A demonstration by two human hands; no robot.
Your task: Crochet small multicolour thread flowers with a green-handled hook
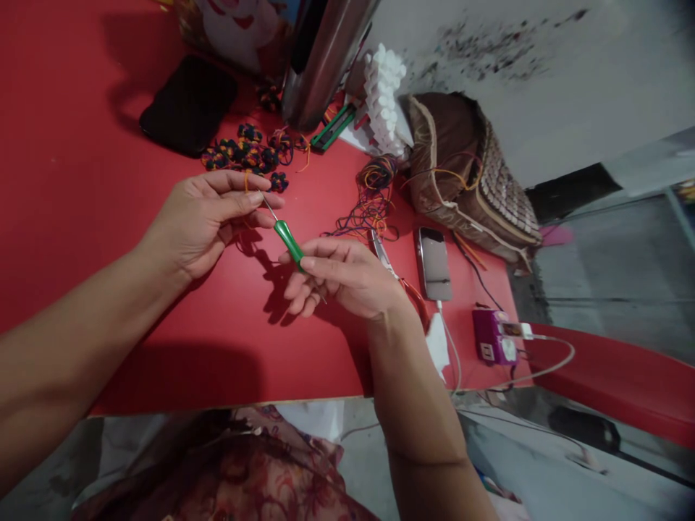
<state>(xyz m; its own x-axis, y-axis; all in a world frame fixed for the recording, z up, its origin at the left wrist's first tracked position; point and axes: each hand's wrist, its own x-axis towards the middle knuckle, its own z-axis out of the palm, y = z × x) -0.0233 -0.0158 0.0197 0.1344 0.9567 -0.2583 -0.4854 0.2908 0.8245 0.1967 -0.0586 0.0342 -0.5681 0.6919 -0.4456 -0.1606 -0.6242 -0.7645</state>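
Note:
My right hand grips a crochet hook by its green handle, its thin metal shaft pointing up and left. The shaft's tip meets the fingertips of my left hand, where thumb and index finger are pinched together. An orange thread loops over the left index finger; whatever else lies in that pinch is too small to make out. Just beyond the left fingertips rest several dark crocheted flowers with orange and purple specks. A tangle of multicoloured thread spreads behind my right hand.
Scissors with orange handles lie partly behind my right wrist, beside a phone on a cable. A green cutter, a metal cylinder, a black case, a brown bag and a purple box stand around the red table.

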